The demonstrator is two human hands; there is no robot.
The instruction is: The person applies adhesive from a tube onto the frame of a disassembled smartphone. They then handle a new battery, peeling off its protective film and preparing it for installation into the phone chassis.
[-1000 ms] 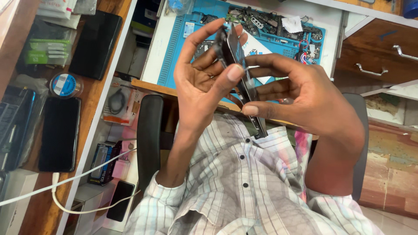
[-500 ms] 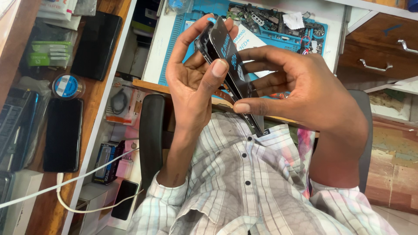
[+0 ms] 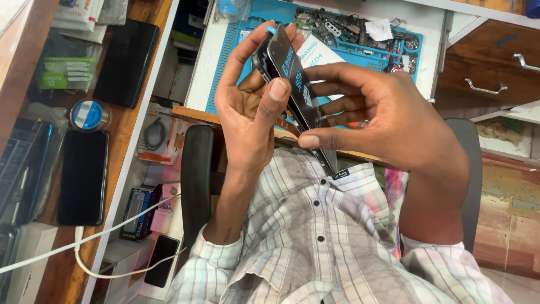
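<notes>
I hold a thin black phone display panel (image 3: 289, 70) upright and tilted in front of my chest. A film with white print covers its face, a small blue tab sits at its top end, and a black tab hangs at its bottom end. My left hand (image 3: 244, 118) wraps the panel's upper part, fingers behind it and thumb pressed on the front. My right hand (image 3: 394, 124) pinches the lower part between thumb and fingers from the right side.
A blue work mat (image 3: 230, 50) with small parts lies on the white desk behind the hands. Wooden drawers with metal handles (image 3: 484, 87) stand at the right. At the left, a wooden shelf holds black phones (image 3: 83, 174), a round spool (image 3: 90, 115) and a white cable (image 3: 112, 231).
Both hands and the panel have shifted slightly left and up. My left thumb has slid along the panel's front face, and the panel stands a little more upright.
</notes>
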